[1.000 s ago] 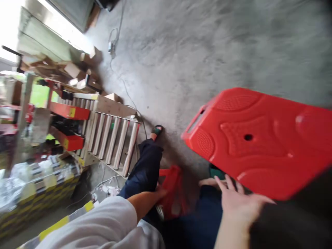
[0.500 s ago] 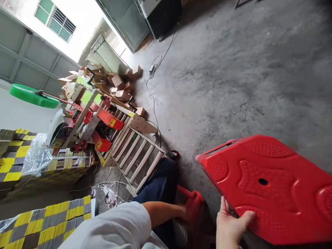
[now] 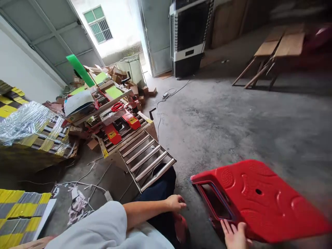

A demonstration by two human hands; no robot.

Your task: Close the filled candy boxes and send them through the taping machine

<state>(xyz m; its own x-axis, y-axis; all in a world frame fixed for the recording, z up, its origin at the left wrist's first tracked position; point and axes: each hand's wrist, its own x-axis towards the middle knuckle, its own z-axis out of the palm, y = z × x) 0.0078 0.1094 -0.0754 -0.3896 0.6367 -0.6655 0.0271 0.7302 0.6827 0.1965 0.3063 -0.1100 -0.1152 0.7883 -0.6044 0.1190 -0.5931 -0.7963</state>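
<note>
A red plastic stool (image 3: 261, 204) with a bumpy top and a hole in its middle stands at the lower right. At its near edge is my right hand (image 3: 236, 235), its fingers stretched and spread beside the stool's side opening, not wrapped round it. My left hand (image 3: 176, 203) hovers by my dark trouser leg, loosely bent with thumb and fingers apart and nothing visible in it. Below that hand shows part of another red plastic thing (image 3: 181, 226), mostly hidden by my leg and shirt.
A roller conveyor (image 3: 149, 160) joins a carton-taping machine (image 3: 114, 121) in front of my leg. Stacks of yellow and grey packs (image 3: 23, 214) stand left. Cables (image 3: 90, 186) trail on the floor. Farther off are an air cooler (image 3: 190, 38) and a wooden folding table (image 3: 275, 48).
My view has tilted up. The stool, gripped before by my right hand, now shows its side opening and the fingers have opened. My left hand has lifted off the lower red thing.
</note>
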